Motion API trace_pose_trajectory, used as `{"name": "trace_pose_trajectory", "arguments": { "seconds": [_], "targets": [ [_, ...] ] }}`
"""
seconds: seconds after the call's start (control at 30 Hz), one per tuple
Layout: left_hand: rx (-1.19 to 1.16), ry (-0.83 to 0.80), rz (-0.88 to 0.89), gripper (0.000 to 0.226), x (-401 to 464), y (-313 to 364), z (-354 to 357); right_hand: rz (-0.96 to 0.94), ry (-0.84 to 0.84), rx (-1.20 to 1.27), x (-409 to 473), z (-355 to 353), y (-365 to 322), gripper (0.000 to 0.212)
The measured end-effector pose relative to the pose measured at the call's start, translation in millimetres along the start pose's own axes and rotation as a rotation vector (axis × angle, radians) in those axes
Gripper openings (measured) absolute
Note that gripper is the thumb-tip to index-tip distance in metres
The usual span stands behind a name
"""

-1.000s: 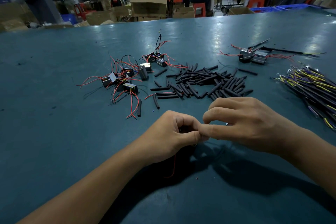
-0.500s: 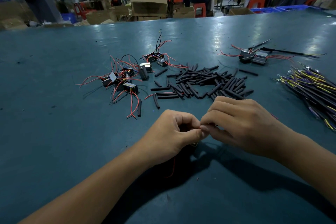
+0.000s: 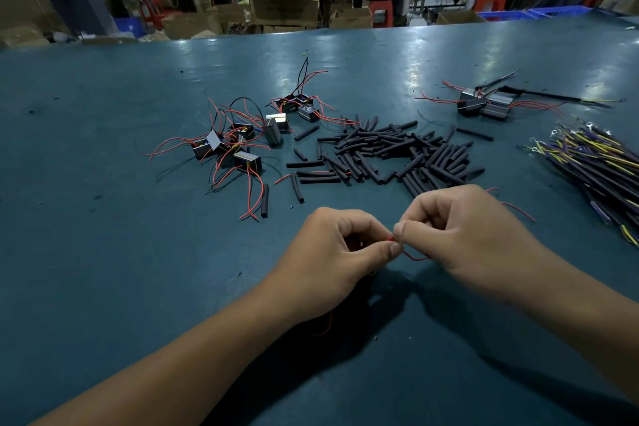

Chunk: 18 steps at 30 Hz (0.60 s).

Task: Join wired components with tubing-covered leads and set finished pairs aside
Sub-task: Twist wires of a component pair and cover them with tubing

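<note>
I am seeing both hands meeting near the table (image 3: 103,252) front; the left hand (image 3: 332,252) lying just left of the right hand (image 3: 463,235). Beyond them the tubing pile (image 3: 390,156) is sitting centrally, wired components (image 3: 242,142) lying left, finished pairs (image 3: 484,104) far right, and a lead bundle (image 3: 598,166) lying at the right edge

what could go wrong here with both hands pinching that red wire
1. The left hand and right hand pinch the thin red wire at one small spot; a hard tug might break the joint or slip it loose.
2. Most of the joint is hidden by the fingertips, so a poor twist may go unnoticed.
3. The tubing pile lies just beyond the right hand; a knuckle could scatter it.
</note>
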<state>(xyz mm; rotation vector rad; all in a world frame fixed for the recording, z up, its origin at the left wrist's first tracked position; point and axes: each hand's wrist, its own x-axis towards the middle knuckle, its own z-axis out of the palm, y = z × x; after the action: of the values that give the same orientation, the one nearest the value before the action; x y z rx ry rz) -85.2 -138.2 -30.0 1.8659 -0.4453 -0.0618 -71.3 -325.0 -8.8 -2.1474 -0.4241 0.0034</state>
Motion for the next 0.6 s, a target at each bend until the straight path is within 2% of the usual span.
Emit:
{"name": "trace_pose_trajectory", "arguments": {
  "seconds": [0.13, 0.2, 0.27, 0.33, 0.4, 0.5, 0.6],
  "targets": [
    [0.074, -0.007, 0.039, 0.008, -1.2, -3.5, 1.8, 0.189, -0.119, 0.173, 2.3, -3.7, 3.4, 0.018],
    [0.092, -0.012, 0.046, 0.008, -1.5, -4.0, 2.4, 0.189, -0.17, 0.203, 2.2, -7.4, 3.3, 0.019],
    [0.056, -0.014, 0.03, 0.008, -1.3, -3.1, 0.6, 0.008, -0.13, 0.119, 1.9, -14.5, 2.6, 0.018],
    [0.016, -0.016, 0.004, 0.009, -0.4, -2.0, -2.4, -0.334, -0.035, -0.17, 2.3, -24.9, 2.6, 0.01],
    [-0.006, -0.031, -0.016, 0.011, 0.4, -1.2, -4.7, -0.617, -0.036, -0.412, 3.2, -32.1, 3.4, 0.008],
    [-0.005, -0.071, -0.003, 0.011, -0.1, -0.2, -5.9, -0.806, -0.075, -0.577, 5.5, -33.6, 7.3, 0.012],
    [0.021, -0.101, 0.017, 0.008, -0.7, 1.1, -6.3, -0.887, -0.087, -0.672, 5.5, -32.6, 7.3, 0.015]
  ]
}}
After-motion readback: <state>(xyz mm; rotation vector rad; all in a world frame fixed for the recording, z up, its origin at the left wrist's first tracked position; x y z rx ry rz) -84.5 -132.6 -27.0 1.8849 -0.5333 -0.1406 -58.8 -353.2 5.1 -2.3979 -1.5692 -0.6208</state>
